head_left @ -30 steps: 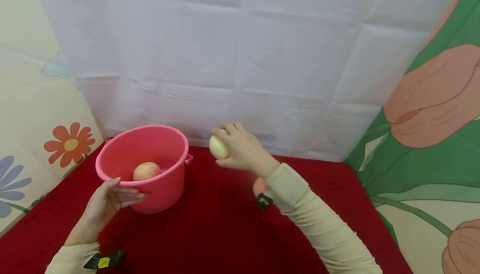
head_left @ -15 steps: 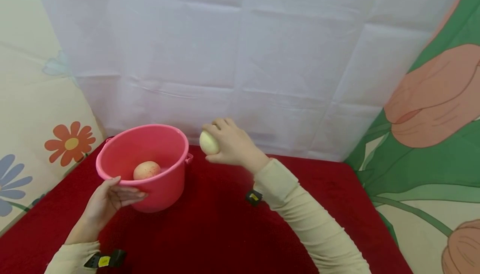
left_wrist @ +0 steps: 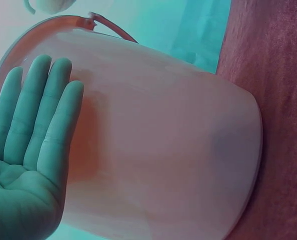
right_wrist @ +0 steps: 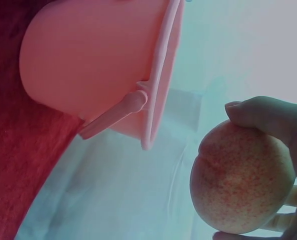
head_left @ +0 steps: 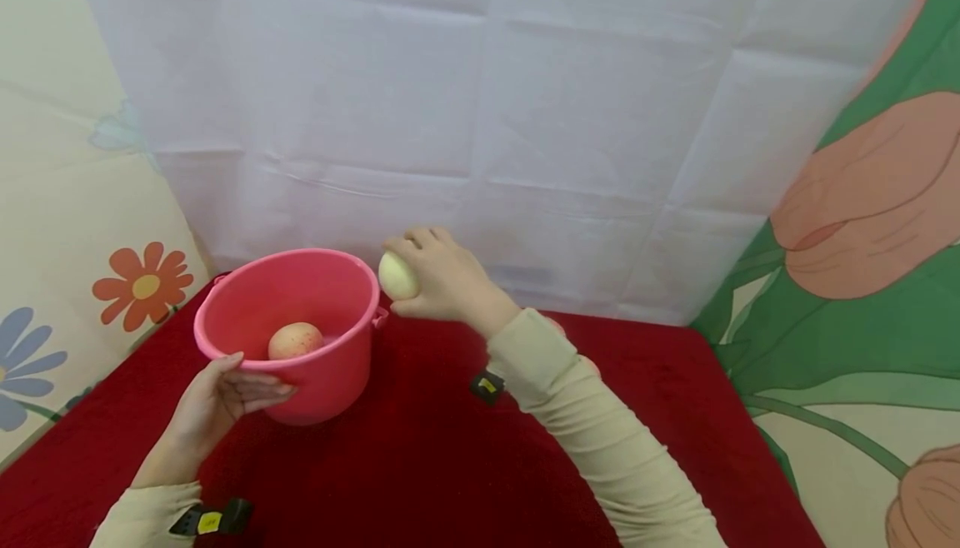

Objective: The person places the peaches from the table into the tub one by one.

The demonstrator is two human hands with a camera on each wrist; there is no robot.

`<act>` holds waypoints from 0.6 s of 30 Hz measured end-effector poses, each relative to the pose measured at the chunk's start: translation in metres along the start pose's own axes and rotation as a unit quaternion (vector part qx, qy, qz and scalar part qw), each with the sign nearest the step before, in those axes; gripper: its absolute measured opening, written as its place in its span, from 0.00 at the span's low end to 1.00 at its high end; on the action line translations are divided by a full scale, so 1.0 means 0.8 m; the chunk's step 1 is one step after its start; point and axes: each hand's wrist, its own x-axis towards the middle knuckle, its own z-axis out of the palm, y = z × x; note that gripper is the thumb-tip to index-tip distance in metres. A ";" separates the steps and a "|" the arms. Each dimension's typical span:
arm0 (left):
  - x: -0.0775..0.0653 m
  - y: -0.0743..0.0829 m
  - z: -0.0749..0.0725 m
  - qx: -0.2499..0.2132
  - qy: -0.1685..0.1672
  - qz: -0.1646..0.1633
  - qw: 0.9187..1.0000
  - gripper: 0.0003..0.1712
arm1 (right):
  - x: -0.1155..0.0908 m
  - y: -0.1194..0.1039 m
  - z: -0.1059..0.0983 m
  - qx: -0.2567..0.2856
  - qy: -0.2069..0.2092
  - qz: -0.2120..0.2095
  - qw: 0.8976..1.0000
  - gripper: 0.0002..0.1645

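Observation:
My right hand (head_left: pixel 446 281) grips a peach (head_left: pixel 397 276), pale in the head view, beside the right rim of a pink bucket (head_left: pixel 330 386). In the right wrist view this peach (right_wrist: pixel 241 182) shows red speckles and a cleft, with the thumb over its top. Another speckled peach (head_left: pixel 295 341) lies inside the bucket. At the bucket's near left side is my left hand (head_left: pixel 217 402), its thumb tip at the rim. The left wrist view shows its fingers (left_wrist: pixel 36 115) straight in front of the bucket wall (left_wrist: pixel 163 130), palm toward the camera; its thumb is hidden there.
Red cloth (head_left: pixel 420 456) covers the table. Small pink patches (head_left: pixel 590 364) peek out behind the right sleeve (head_left: pixel 592 440), mostly hidden. A white sheet (head_left: pixel 480 115) hangs at the back, with flower-printed cloth (head_left: pixel 847 198) on both sides.
My right hand has moved left with the peach, from a gap away to right beside the bucket's rim. The left hand and the bucket have stayed in place.

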 end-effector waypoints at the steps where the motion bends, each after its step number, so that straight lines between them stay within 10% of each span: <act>1: 0.000 0.000 0.000 0.001 0.001 0.000 1.000 0.37 | 0.002 -0.001 0.000 0.001 -0.001 0.000 1.000 0.39; 18: -0.001 0.000 0.001 0.015 0.004 -0.002 1.000 0.36 | 0.030 -0.020 0.004 0.002 -0.016 0.003 1.000 0.42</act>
